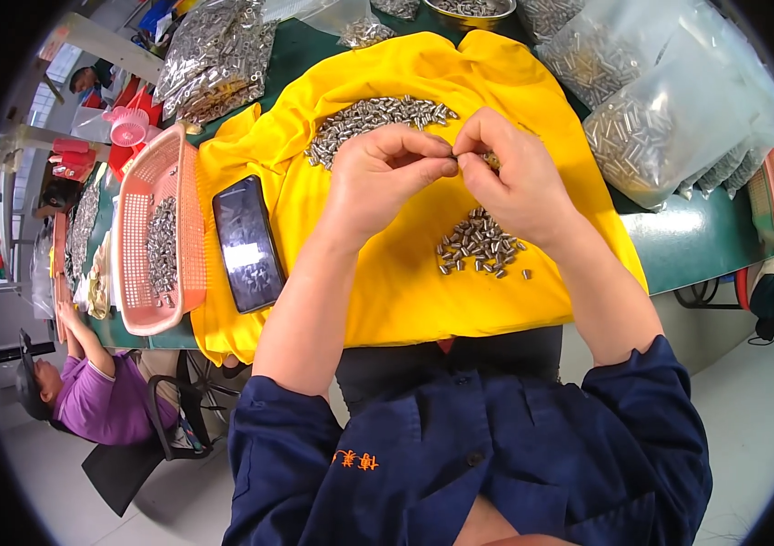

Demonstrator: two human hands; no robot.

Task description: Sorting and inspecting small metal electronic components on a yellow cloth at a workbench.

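My left hand (378, 182) and my right hand (519, 182) meet above a yellow cloth, thumbs and forefingers pinched tip to tip. A tiny dark bit shows between the fingertips, but the fingers cover most of it and its kind cannot be told. Beyond my left hand lies a wide heap of small silvery metal cylinders (350, 126). Nearer to me, below my right hand, is a smaller pile of short metal cylinders (480, 244), with a few lying loose at its edge. The yellow cloth (387, 300) spreads under both piles, wrinkled at its far side.
A black phone (248, 244) lies left of my left forearm, beside a pink basket (188, 273) holding metal parts. Clear bags of metal parts (628, 141) stand at right; another bag (216, 59) is far left. A metal bowl (470, 13) sits at the back. A person in purple (114, 400) sits at left.
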